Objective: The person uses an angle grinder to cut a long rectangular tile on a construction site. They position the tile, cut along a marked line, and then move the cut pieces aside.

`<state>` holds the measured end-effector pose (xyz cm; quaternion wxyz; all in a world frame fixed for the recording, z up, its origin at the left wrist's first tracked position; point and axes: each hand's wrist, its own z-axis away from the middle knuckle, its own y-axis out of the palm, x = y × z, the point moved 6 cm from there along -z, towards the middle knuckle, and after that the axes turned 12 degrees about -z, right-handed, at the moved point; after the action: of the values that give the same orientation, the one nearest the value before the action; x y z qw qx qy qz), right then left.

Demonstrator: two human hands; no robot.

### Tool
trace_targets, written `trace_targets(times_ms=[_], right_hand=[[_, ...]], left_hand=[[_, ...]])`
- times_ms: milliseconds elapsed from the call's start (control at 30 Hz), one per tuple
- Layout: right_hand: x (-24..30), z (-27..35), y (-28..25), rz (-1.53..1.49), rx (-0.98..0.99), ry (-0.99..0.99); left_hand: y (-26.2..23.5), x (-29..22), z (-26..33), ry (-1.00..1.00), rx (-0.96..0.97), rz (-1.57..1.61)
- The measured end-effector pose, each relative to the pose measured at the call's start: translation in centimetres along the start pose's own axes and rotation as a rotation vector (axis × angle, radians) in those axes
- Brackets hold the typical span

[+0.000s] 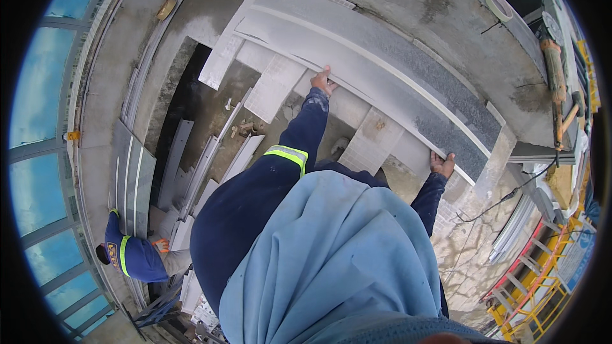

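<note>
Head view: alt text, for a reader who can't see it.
A person's left hand and right hand hold the near edge of a long grey slab over pale boards. At lower left, a co-worker in a blue top is beside grey panels with white stripes.

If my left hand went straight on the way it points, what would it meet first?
The long grey panel: your left hand is already at its near edge. Whether it would pass over or under is unclear from this view.

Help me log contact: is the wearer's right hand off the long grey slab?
No, the right hand and left hand both touch the near edge of the slab.
</note>
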<state>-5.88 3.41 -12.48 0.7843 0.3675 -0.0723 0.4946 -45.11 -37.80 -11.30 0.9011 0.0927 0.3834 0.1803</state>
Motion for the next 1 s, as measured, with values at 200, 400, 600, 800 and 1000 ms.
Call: trace_targets(times_ms=[200, 400, 600, 800, 1000], right_hand=[[0.3, 1.6, -1.8, -0.020, -0.092, -0.003], [-0.5, 5.3, -5.7, -0.041, -0.125, -0.015], [0.0, 6.4, -7.8, -0.040, -0.139, -0.017], [0.5, 6.8, -8.0, -0.049, -0.055, -0.025], [0.5, 7.8, -7.9, -0.032, -0.020, -0.016]], left_hand=[[-2.7, 1.5, 2.1, -0.029, -0.001, 0.044], [-5.6, 2.1, 2.9, -0.030, 0.053, -0.036], [-8.5, 3.9, 5.2, -0.046, -0.005, -0.046], [-9.6, 4.5, 6.3, -0.055, 0.028, -0.043], [-11.0, 4.4, 6.3, -0.074, 0.077, -0.035]])
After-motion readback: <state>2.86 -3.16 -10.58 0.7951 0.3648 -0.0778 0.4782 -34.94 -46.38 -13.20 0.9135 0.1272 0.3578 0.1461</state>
